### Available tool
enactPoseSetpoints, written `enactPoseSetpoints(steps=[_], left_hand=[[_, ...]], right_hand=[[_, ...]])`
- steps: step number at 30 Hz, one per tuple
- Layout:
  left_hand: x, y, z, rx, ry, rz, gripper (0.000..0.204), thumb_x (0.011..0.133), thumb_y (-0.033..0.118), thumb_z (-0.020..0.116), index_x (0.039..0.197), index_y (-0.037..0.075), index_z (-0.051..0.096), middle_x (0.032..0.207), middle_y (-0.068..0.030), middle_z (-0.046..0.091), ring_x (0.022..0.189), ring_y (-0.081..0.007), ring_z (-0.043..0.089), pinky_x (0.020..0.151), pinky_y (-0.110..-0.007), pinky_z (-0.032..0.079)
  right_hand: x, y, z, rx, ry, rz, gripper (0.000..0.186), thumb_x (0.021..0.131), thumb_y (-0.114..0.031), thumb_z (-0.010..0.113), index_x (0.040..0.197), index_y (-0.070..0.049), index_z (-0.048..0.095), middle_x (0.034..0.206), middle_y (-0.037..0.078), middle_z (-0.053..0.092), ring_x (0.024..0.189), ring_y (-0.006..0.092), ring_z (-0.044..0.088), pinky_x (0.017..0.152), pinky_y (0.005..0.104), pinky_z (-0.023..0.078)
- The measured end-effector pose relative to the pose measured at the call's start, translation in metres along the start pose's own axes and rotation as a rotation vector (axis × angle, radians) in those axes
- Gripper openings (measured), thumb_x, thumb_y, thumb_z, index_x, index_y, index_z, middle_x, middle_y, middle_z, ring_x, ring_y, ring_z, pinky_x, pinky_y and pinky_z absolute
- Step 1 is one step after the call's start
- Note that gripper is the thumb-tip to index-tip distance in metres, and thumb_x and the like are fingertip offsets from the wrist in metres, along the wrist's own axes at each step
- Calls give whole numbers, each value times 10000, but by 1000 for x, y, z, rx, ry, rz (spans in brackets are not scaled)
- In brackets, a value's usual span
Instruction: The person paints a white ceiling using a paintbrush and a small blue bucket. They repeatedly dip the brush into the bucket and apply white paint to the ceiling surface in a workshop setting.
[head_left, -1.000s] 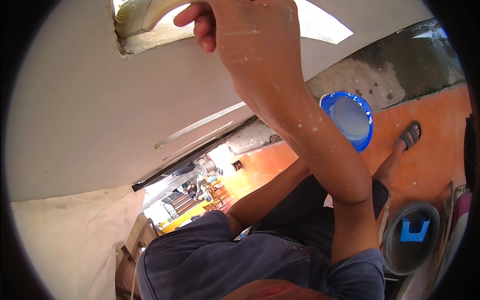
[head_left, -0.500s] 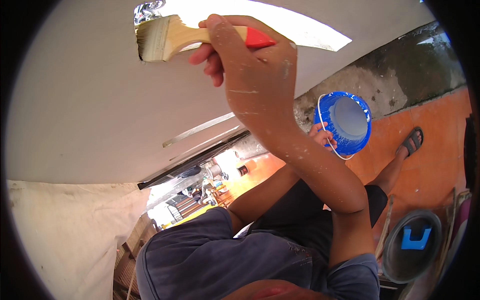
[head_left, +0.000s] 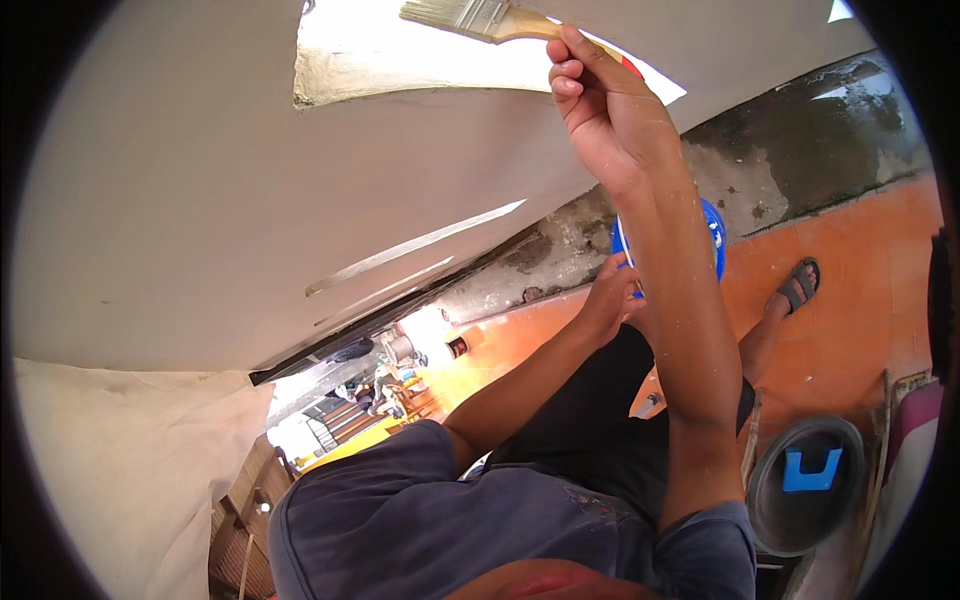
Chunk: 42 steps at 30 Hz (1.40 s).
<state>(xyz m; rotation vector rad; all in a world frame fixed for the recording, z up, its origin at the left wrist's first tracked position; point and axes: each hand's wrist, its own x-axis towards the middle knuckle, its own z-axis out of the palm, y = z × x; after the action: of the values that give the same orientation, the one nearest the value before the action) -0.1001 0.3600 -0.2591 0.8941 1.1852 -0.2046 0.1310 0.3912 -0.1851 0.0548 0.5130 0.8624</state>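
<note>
A flat paintbrush (head_left: 532, 27) with a wooden handle and a red end is gripped in my right hand (head_left: 610, 105), raised high in front of me. Its pale bristles point left, across the bright opening (head_left: 370, 55) in the off-white wall (head_left: 200, 200). Lower down, my left hand (head_left: 608, 300) is closed at the side of a blue bucket (head_left: 712, 225) with a white wire handle. My right forearm covers most of the bucket, so its inside is hidden.
An orange floor (head_left: 850, 270) meets a stained grey strip (head_left: 780, 170) beneath the wall. At lower right stands a dark round basin (head_left: 770, 510) with a blue plastic piece (head_left: 812, 470) in it. A cream cloth (head_left: 120, 450) hangs at left, near a brown wooden frame (head_left: 240, 530).
My right hand and the paintbrush have moved right and slightly up, away from the opening's left edge. My right forearm now crosses in front of the bucket.
</note>
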Motion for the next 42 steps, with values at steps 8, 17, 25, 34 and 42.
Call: enactPoseSetpoints(steps=[8, 17, 25, 34, 42], left_hand=[[-3, -5, -4, -135, 64, -57, 565, 898, 133, 568, 1375, 23, 283, 953, -74, 520, 898, -180, 570, 845, -361, 519], [-5, -14, -18, -141, 67, -53, 538, 907, 122, 562, 1367, 20, 301, 945, -79, 519, 897, -191, 573, 854, -383, 530], [-7, -13, -25, -119, 94, -46, 516, 931, 119, 527, 1382, 16, 298, 942, -82, 526, 917, -211, 573, 892, -409, 512], [-4, -16, -26, -154, 62, -16, 501, 942, 130, 505, 1382, 14, 295, 938, -83, 533, 914, -214, 577, 918, -425, 495], [0, -14, -26, -117, 25, -57, 492, 941, 138, 513, 1379, 37, 312, 942, -71, 534, 902, -202, 580, 891, -406, 499]], right_hand=[[19, 1, -15, -36, -15, -12, 200, 918, -97, 682, 1063, 29, 627, 804, 48, 578, 719, 109, 501, 603, 242, 400], [24, 12, -6, -88, 20, 90, 148, 946, -168, 630, 952, -31, 576, 844, 50, 585, 770, 161, 537, 667, 315, 421], [41, 23, 12, -118, -31, 40, 199, 929, -98, 633, 1026, 64, 570, 923, 150, 628, 799, 178, 604, 637, 262, 496], [99, 46, 33, -316, -71, -19, 109, 928, -48, 581, 973, 51, 588, 866, 144, 647, 671, 118, 540, 547, 221, 430], [78, 19, -25, -201, 243, -99, 79, 923, -45, 573, 897, 30, 573, 892, 179, 665, 696, 122, 499, 556, 232, 408]])
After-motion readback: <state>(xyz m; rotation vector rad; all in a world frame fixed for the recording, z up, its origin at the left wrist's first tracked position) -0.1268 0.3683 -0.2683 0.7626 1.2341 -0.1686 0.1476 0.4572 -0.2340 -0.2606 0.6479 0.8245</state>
